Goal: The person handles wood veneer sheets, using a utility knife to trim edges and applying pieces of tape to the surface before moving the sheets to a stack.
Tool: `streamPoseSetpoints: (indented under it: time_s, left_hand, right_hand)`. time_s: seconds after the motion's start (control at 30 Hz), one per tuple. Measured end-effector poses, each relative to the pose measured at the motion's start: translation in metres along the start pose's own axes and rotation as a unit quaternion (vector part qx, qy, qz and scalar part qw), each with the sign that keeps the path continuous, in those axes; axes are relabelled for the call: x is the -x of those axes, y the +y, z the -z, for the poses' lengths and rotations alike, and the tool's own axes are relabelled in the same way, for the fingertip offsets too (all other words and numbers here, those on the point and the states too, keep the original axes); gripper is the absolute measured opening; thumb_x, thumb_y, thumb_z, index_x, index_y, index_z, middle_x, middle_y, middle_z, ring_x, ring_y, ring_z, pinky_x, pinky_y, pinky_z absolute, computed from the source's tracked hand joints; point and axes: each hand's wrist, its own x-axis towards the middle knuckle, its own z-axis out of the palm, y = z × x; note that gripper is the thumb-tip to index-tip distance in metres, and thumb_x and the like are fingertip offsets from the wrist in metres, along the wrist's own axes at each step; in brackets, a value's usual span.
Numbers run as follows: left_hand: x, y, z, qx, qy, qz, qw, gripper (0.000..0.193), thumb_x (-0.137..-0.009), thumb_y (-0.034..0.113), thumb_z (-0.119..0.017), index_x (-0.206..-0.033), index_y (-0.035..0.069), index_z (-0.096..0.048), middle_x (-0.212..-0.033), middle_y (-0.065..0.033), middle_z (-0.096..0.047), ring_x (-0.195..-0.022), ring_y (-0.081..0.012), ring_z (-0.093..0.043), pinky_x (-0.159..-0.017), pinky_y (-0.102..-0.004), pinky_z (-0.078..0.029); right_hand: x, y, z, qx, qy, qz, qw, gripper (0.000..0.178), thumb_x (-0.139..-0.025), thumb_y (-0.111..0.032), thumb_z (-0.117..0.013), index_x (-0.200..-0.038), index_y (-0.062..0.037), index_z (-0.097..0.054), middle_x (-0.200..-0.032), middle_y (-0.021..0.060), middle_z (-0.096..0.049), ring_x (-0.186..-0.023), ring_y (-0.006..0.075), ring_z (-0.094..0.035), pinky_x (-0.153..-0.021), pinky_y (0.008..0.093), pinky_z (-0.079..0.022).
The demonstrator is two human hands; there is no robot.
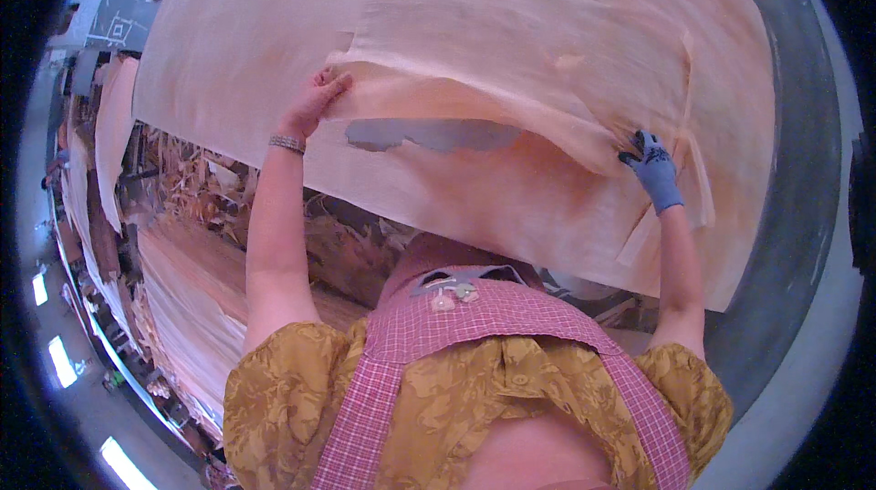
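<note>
A wide, pale pinkish-tan sheet of wood veneer [228, 43] spreads out in front of me. Near its front is a long ragged hole [433, 133], with a grey surface showing through. Just beyond the hole, a smaller veneer piece [438, 93] bows up off the sheet. My bare left hand [313, 105], with a metal band at the wrist, pinches this piece's left end between thumb and fingers. At its right end, my right hand [653, 169], in a blue glove with dark fingertips, is closed on the creased veneer; its fingertips are partly hidden.
Narrow veneer strips [698, 175] lie beside my right hand. Below the sheet's left edge are torn veneer scraps [214, 180] and a stack of veneer [196, 280]. A dark grey surface [803, 125] runs along the right. A grey panel with chalk marks [119, 20] stands far left.
</note>
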Motion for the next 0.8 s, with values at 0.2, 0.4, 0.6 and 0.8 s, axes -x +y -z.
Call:
streamPoseSetpoints:
  time_s: [0.2,0.4,0.6,0.8]
  left_hand:
    - [0.034,0.024,-0.019,-0.237,0.116,0.071,0.962,0.031,-0.089,0.024,-0.072,-0.109,0.002,-0.065,-0.092,-0.0012,-0.068,-0.076,-0.0091,-0.061,-0.068,-0.0265,-0.051]
    - [-0.006,-0.010,0.025,-0.078,0.104,-0.026,0.991,0.032,-0.089,0.030,-0.073,-0.106,0.005,-0.065,-0.092,0.0008,-0.066,-0.075,-0.0078,-0.060,-0.067,-0.0245,-0.051]
    - [0.009,0.040,0.031,0.023,0.018,-0.034,0.999,0.031,-0.090,0.032,-0.071,-0.106,0.007,-0.065,-0.093,0.0000,-0.067,-0.075,-0.0067,-0.061,-0.067,-0.0244,-0.055]
    - [0.017,0.063,0.032,-0.118,0.028,-0.018,0.992,0.020,-0.093,0.024,-0.068,-0.100,0.005,-0.066,-0.091,0.0018,-0.066,-0.077,-0.0080,-0.061,-0.067,-0.0252,-0.053]
  right_hand:
    - [-0.001,-0.006,0.014,-0.102,-0.097,-0.026,0.990,0.032,-0.080,-0.026,-0.077,-0.099,-0.0026,-0.067,-0.091,0.0107,-0.071,-0.082,0.0246,-0.066,-0.074,0.0364,-0.051]
    - [-0.020,-0.019,0.051,-0.224,-0.072,-0.072,0.969,0.015,-0.087,-0.018,-0.071,-0.090,-0.0029,-0.069,-0.081,-0.0013,-0.066,-0.073,0.0080,-0.056,-0.068,0.0263,-0.047]
    - [-0.030,-0.022,0.101,-0.260,-0.092,-0.076,0.958,0.015,-0.091,-0.016,-0.067,-0.094,-0.0012,-0.069,-0.084,-0.0022,-0.065,-0.076,0.0078,-0.056,-0.071,0.0246,-0.047]
    - [-0.043,-0.029,0.149,-0.213,-0.131,-0.077,0.965,0.016,-0.088,-0.019,-0.068,-0.091,-0.0026,-0.068,-0.077,-0.0030,-0.061,-0.072,0.0081,-0.054,-0.066,0.0257,-0.046]
